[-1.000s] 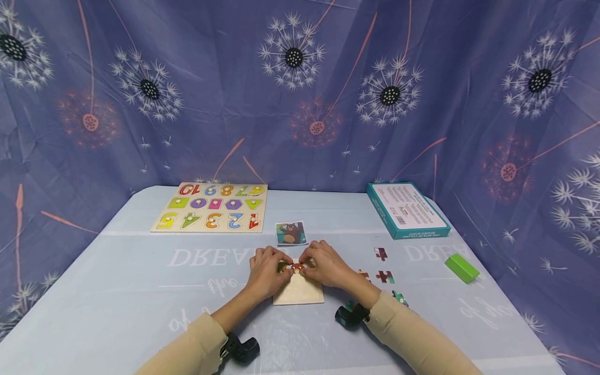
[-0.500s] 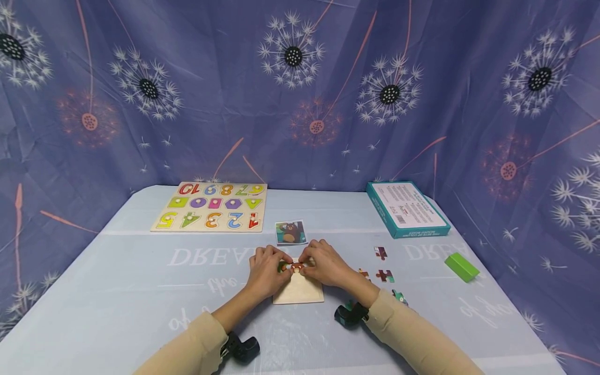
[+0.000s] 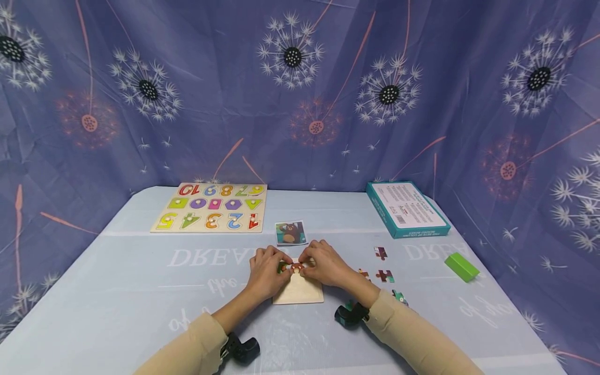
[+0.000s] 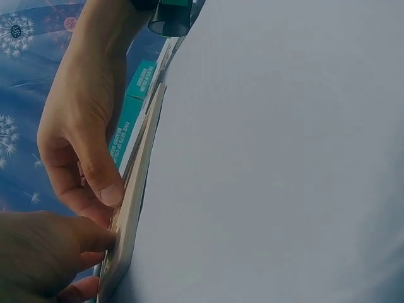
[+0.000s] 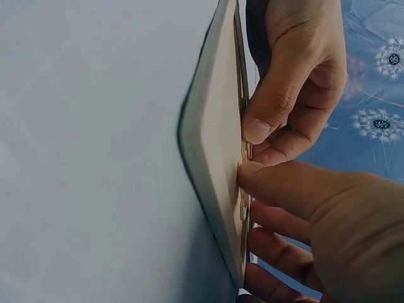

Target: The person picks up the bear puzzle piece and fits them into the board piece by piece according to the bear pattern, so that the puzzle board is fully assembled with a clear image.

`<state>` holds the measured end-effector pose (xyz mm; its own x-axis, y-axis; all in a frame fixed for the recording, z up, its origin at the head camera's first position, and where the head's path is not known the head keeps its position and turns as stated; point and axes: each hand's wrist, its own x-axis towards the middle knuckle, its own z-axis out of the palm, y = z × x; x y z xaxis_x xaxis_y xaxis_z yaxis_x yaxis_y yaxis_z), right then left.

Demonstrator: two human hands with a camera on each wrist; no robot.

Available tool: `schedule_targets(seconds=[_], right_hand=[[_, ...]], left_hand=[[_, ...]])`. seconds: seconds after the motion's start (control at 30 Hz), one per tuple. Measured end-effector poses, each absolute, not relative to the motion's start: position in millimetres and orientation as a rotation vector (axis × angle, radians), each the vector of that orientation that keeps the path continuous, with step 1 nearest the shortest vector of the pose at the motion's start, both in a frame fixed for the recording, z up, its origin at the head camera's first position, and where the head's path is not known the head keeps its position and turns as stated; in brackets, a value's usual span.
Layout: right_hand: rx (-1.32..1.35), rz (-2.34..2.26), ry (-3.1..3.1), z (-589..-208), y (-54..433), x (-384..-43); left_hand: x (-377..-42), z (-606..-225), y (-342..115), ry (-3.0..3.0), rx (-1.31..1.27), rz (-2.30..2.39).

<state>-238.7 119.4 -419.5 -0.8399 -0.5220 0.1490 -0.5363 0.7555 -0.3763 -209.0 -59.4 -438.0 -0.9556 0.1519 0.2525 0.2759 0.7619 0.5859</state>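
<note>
A pale wooden puzzle tray [image 3: 298, 292] lies flat on the table in front of me. Near its far edge sits a brown puzzle piece [image 3: 297, 267] showing part of an animal's face. My left hand [image 3: 269, 270] pinches its left side with thumb and fingers, beside a green patch of puzzle mostly hidden by that hand. From the right, my right hand [image 3: 325, 265] pinches the same brown area. In the right wrist view, both thumbs [image 5: 259, 130] bear on the thin pieces at the tray's surface. The fingertips partly cover the pieces, so their seams cannot be made out.
A bear picture card [image 3: 290, 233] lies beyond the tray. Several loose jigsaw pieces [image 3: 385, 276] are scattered right of it, some near my right forearm. Farther out are a number board [image 3: 212, 206], a teal box [image 3: 408, 210] and a green block [image 3: 462, 267].
</note>
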Motion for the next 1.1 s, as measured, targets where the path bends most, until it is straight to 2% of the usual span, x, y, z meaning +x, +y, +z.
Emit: schedule_targets(seconds=[0.5,0.77,1.1], right_hand=[[0.718,0.843,-2.934,-396.4,142.3,-235.7],[0.583,0.839,-2.947,-387.8,184.3,-239.8],[0.445,0.797,-2.982,-396.2,252.4,-246.8]], left_hand=[[-208.8,-436.8,-61.1,-2.754,-0.337,-1.001],[-208.2,-437.0,-61.4,-2.751,-0.33,-1.024],[-207.7,-437.6,-60.3,-2.756,-0.321,-1.04]])
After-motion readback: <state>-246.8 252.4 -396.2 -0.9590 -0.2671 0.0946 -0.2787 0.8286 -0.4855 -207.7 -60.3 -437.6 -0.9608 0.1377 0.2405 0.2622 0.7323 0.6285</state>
